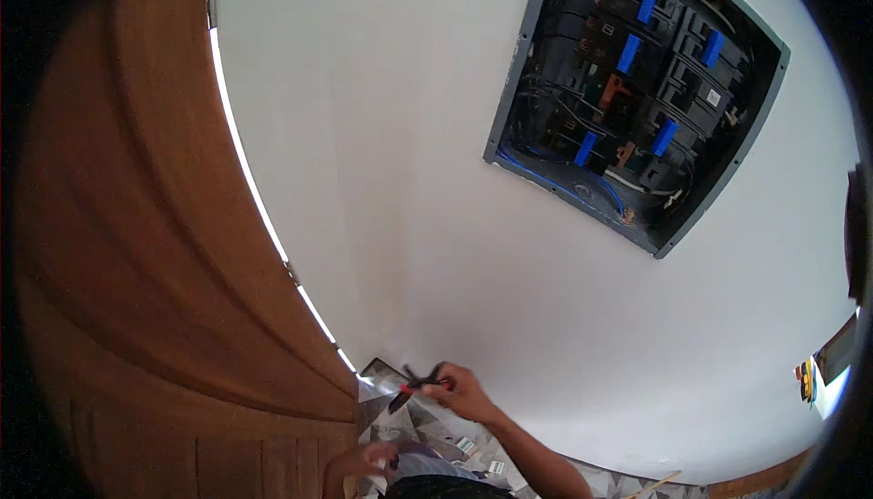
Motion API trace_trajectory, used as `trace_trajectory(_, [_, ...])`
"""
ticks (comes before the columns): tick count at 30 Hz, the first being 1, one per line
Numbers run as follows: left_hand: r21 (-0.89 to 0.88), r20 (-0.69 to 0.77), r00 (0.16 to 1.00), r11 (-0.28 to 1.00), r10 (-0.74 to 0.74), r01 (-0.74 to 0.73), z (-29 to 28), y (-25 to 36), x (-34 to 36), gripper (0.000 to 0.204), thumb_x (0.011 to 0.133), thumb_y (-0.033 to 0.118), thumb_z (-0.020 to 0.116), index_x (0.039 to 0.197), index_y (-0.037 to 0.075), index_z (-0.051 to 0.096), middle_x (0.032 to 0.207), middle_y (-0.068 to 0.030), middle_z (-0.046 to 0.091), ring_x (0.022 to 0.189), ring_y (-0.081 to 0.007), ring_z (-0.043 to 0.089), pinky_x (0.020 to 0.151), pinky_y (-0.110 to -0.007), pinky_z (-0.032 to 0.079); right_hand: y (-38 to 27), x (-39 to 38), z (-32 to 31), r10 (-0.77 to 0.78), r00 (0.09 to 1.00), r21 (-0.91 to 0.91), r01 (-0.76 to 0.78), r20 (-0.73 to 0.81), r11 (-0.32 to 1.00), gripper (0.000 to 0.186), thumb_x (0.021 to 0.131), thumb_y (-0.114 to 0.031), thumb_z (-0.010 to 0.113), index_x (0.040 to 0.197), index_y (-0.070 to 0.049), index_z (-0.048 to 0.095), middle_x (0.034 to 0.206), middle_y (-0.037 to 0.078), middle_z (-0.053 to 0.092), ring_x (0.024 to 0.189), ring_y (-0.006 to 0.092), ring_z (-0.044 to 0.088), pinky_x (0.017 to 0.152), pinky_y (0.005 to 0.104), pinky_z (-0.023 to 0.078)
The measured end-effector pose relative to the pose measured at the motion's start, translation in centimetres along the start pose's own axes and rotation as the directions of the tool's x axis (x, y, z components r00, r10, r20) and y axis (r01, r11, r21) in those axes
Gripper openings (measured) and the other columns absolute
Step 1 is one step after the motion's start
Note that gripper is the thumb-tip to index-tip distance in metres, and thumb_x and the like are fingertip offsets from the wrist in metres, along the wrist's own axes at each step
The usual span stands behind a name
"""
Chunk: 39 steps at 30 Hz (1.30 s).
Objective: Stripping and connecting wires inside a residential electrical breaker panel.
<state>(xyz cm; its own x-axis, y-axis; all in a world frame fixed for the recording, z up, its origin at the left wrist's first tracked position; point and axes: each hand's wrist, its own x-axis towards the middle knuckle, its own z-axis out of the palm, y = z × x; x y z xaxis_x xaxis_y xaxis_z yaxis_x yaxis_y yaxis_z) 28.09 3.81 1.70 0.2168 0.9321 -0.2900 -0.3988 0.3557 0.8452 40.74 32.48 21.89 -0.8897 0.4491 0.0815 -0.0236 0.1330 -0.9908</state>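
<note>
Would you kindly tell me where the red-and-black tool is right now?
The tool is in the right hand, low in the head view and slightly left of centre, right of the door.

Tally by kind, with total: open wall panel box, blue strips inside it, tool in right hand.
Open wall panel box: 1
Blue strips inside it: 5
Black-and-red hand tool in the right hand: 1
Total: 7

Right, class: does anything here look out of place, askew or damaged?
The electrical panel on the wall has no cover, leaving its inner parts exposed. Its slant may be the camera's. Small pale pieces lie on the floor.
</note>
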Motion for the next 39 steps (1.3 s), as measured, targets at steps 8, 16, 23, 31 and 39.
trace_trajectory(8, [0.588,-0.33,0.666,0.697,0.669,-0.41,11.3,18.6,9.5,0.05,0.094,0.026,0.067,0.131,0.0,0.048,0.129,-0.0164,0.054,0.12,-0.0252,0.053,0.104,-0.039,0.041,-5.0,-5.2,-1.9,0.227,0.971,0.205,-0.209,-0.07,0.956,0.032,0.075,0.005,0.08,0.092,-0.004,0.055,0.083,-0.001,0.058,0.073,0.007,0.055,0.06,0.0247,0.045])
trace_trajectory(16, [0.451,-0.324,0.574,0.656,0.752,-0.606,14.0,22.0,13.1,0.025,0.092,0.015,0.069,0.111,0.002,0.059,0.105,-0.0112,0.064,0.082,-0.0188,0.068,0.073,-0.032,0.055,-7.5,-8.0,-4.4,0.265,0.953,0.263,-0.22,-0.149,0.939,0.056,0.078,0.004,0.077,0.125,-0.001,0.048,0.111,0.011,0.061,0.094,0.0135,0.06,0.07,0.0252,0.051])
trace_trajectory(23, [0.823,0.094,0.307,0.099,0.947,-0.559,13.6,31.5,14.6,0.023,0.081,0.008,0.074,0.103,0.012,0.07,0.112,-0.0093,0.063,0.1,-0.0246,0.059,0.083,-0.037,0.049,-7.7,-8.7,-5.2,0.04,0.998,0.37,-0.019,-0.048,0.929,0.084,0.084,-0.008,0.061,0.155,-0.005,0.016,0.149,0.019,0.037,0.139,0.0343,0.037,0.118,0.0528,0.02])
trace_trajectory(31, [0.883,0.173,-0.207,-0.245,0.963,-0.4,11.9,50.0,17.6,0.021,0.078,0.002,0.074,0.098,0.007,0.07,0.093,-0.008,0.068,0.083,-0.026,0.064,0.073,-0.036,0.051,-10.0,-9.3,-5.1,-0.007,0.987,0.207,0.04,-0.158,0.977,0.075,0.088,-0.016,0.063,0.152,-0.004,0.025,0.149,0.021,0.038,0.138,0.0373,0.039,0.115,0.0552,0.024])
trace_trajectory(39, [0.896,0.373,-0.171,-0.402,0.912,-0.191,11.5,53.9,18.7,0.022,0.08,0.005,0.076,0.101,0.009,0.071,0.099,-0.0064,0.07,0.079,-0.0197,0.064,0.064,-0.032,0.051,-9.7,-10.7,-4.1,-0.079,0.976,0.051,0.091,-0.203,0.995,0.071,0.087,-0.013,0.059,0.151,-0.013,0.029,0.152,0.021,0.033,0.138,0.0386,0.038,0.114,0.0537,0.026])
